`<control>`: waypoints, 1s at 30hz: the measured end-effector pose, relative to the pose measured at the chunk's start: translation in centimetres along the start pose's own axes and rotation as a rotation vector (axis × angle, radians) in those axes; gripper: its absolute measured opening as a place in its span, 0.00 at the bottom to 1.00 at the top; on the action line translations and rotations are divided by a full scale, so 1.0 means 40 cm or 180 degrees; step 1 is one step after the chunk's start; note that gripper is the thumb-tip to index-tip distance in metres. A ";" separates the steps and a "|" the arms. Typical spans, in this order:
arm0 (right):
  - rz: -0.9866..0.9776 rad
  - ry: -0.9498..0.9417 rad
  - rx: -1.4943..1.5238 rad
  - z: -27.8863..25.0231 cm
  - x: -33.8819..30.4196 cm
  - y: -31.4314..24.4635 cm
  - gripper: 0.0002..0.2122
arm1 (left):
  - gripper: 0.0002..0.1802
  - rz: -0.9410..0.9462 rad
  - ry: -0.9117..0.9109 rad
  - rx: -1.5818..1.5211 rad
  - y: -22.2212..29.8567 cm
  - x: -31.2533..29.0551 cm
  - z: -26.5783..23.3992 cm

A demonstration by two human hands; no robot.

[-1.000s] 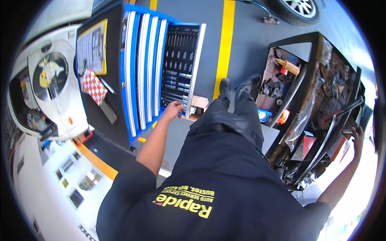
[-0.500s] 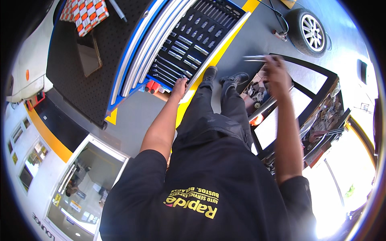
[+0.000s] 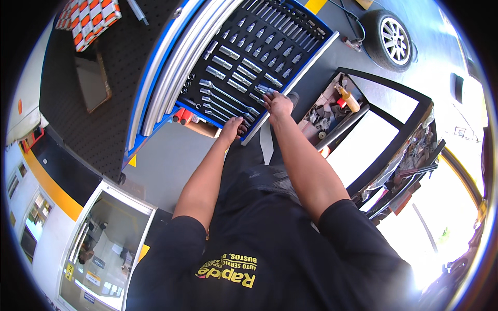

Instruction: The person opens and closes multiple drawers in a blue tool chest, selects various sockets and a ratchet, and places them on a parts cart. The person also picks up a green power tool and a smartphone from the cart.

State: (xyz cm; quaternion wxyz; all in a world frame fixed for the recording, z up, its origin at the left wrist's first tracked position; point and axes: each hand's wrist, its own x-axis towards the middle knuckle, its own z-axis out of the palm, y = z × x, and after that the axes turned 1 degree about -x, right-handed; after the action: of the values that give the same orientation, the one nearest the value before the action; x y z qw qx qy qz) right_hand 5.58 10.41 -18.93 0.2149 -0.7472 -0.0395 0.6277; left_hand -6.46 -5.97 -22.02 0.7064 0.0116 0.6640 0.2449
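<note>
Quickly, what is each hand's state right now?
Left hand: half curled at the open drawer; grip cannot be told.
Right hand: at a silver tool piece; cannot tell whether closed on it.

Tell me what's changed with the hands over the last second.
The right hand has moved left from the black cart to the open tool drawer, where it now reaches a chrome tool; whether it has let go of the shiny tool it carried midway is unclear. The left hand stays by the drawer's near corner; the drawer remains open.
</note>
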 end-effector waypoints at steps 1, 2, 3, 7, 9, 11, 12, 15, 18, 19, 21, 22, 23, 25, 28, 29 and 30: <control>-0.0079 0.0148 0.0115 0.011 0.006 0.007 0.07 | 0.20 -0.0009 -0.0037 0.0058 0.002 -0.001 0.000; -0.0076 0.0212 0.0325 0.021 0.010 0.013 0.08 | 0.20 -0.0021 -0.0073 0.0114 0.004 -0.001 -0.003; -0.0070 0.0261 0.0436 0.030 0.012 0.018 0.08 | 0.20 -0.0025 -0.0102 0.0162 0.006 0.000 -0.007; -0.0147 0.0478 0.0396 0.058 0.001 0.010 0.09 | 0.21 -0.0171 -0.0302 0.0167 0.019 0.001 -0.020; -0.0271 0.0622 0.0022 0.059 -0.017 0.001 0.09 | 0.20 -0.0193 -0.0303 0.0184 0.024 0.002 -0.022; -0.0782 0.0766 -0.1955 0.024 -0.049 -0.013 0.11 | 0.20 -0.0249 -0.0353 0.0307 0.028 0.005 -0.023; -0.1170 0.0794 -0.2840 0.010 -0.061 -0.017 0.11 | 0.21 -0.0284 -0.0393 0.0435 0.030 0.008 -0.023; -0.1460 0.0709 -0.3912 0.002 -0.059 -0.037 0.12 | 0.23 -0.0344 -0.0484 0.0595 0.031 0.013 -0.027; -0.1537 0.0612 -0.4418 0.005 -0.015 -0.056 0.11 | 0.24 -0.0381 -0.0520 0.0752 0.029 0.010 -0.034; -0.1323 0.0474 -0.4581 0.015 0.011 -0.063 0.10 | 0.24 -0.0281 -0.0488 0.0767 0.029 0.006 -0.039; -0.1664 -0.0118 -0.5661 0.032 0.048 -0.056 0.06 | 0.26 -0.0279 -0.0594 0.0817 0.037 0.008 -0.042; -0.1469 -0.0220 -0.5927 0.044 0.064 -0.049 0.05 | 0.27 -0.0318 -0.0566 0.0902 0.041 0.005 -0.039; -0.1131 0.0078 -0.5133 0.058 0.072 -0.041 0.04 | 0.26 -0.0492 -0.0560 0.0996 0.057 0.007 -0.039; -0.1447 0.0399 -0.4865 0.089 0.071 -0.037 0.06 | 0.23 -0.0636 -0.0645 0.1347 0.099 0.003 -0.043; -0.1358 0.0513 -0.4140 0.104 0.026 -0.040 0.09 | 0.16 -0.0335 -0.0826 0.1723 0.167 0.020 -0.054; -0.1397 0.0445 -0.4031 0.094 -0.006 -0.051 0.10 | 0.14 -0.0144 -0.0732 0.1957 0.189 0.028 -0.043; -0.1476 0.0335 -0.3858 0.085 -0.040 -0.062 0.10 | 0.14 0.0179 -0.0802 0.2029 0.219 0.048 -0.045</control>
State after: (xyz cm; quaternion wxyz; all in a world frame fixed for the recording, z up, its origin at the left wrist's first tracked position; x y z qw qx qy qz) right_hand 2.53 13.04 -16.95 -0.1131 -0.7378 -0.5362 0.3941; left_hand -11.07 1.87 -21.03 0.7367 0.2801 0.6141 0.0411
